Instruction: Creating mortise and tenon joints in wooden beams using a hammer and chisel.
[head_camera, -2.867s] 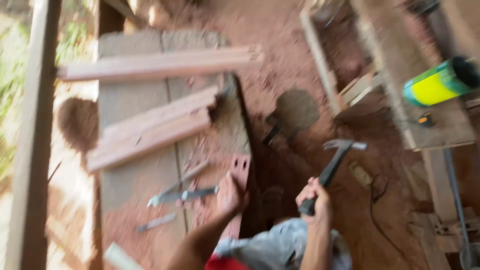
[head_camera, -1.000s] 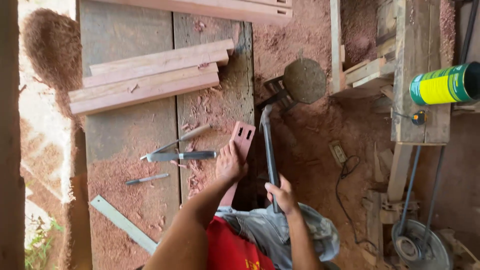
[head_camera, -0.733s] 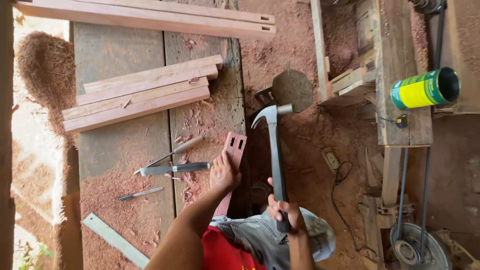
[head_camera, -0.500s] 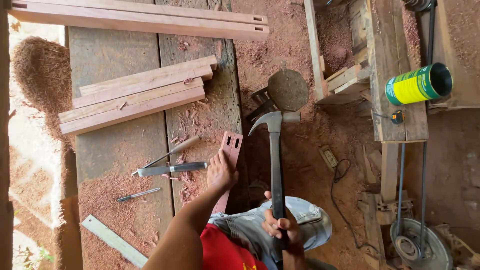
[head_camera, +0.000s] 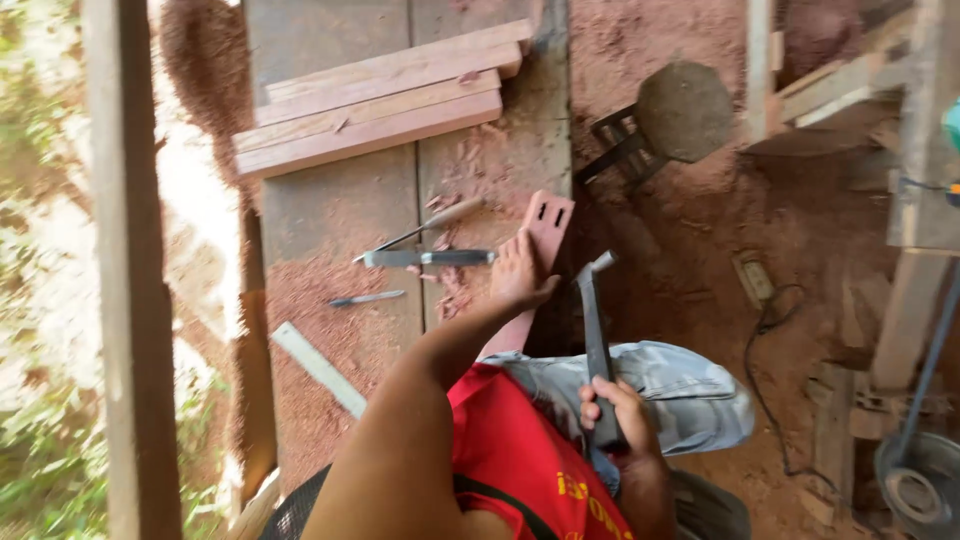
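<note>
My left hand (head_camera: 520, 272) presses down on a narrow reddish wooden piece (head_camera: 548, 222) with two slots near its far end, lying along the right edge of the workbench (head_camera: 340, 215). My right hand (head_camera: 612, 412) grips the handle of a claw hammer (head_camera: 596, 320). The hammer's head is up near my left hand, just right of the wooden piece. My red shirt and grey shorts fill the bottom of the view.
On the bench lie stacked reddish planks (head_camera: 375, 105), chisels (head_camera: 428, 258), a small blade (head_camera: 365, 298) and a pale strip (head_camera: 318, 366). A wooden post (head_camera: 130, 270) stands at left. Sawdust covers the floor, with a stool (head_camera: 672, 112), a cable (head_camera: 770, 360) and timber frames at right.
The view has shifted right and closer. The hammer, raised with its head far up, has come down beside my left hand. My left hand stays on the slotted piece.
</note>
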